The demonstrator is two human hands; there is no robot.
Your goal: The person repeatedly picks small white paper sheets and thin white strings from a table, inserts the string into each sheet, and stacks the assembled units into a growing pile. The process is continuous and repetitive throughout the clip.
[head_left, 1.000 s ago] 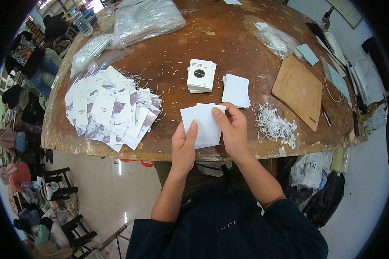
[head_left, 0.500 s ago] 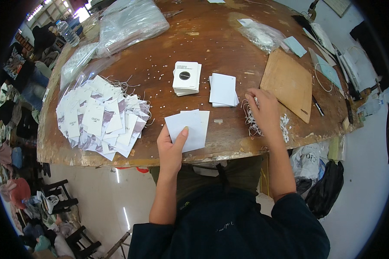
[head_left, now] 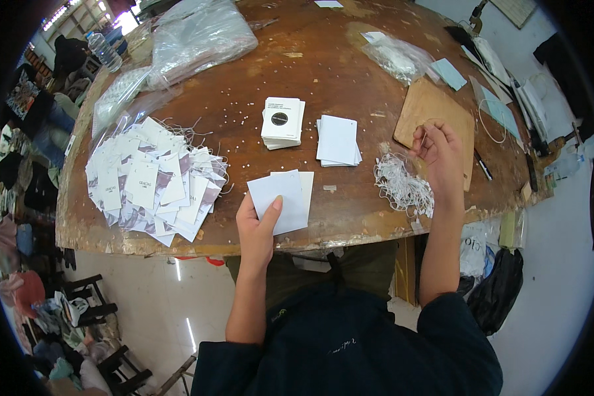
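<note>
Two white cards (head_left: 288, 214), overlapping and fanned apart, are gripped in my left hand (head_left: 257, 223) above the table's near edge, thumb on top. My right hand (head_left: 439, 155) is raised over the lower part of a tan board, its fingers curled and pinched together; whatever is between the fingertips is too small to make out. Just left of it lies a tangle of white strings (head_left: 402, 185). A short stack of blank white cards (head_left: 337, 140) rests beyond the strings, beside a taller stack of printed cards (head_left: 282, 125) with a black round mark.
A big heap of white tags with strings (head_left: 145, 181) covers the table's left side. Clear plastic bags (head_left: 201, 46) lie behind it, and another bag (head_left: 399, 58) at far right. The tan board (head_left: 435, 112), a pen (head_left: 483, 165) and small white specks are also on the table.
My right hand has lifted off the string tangle and moved right, its fingers now pinched. My left hand still holds the cards, with hardly any shift.
</note>
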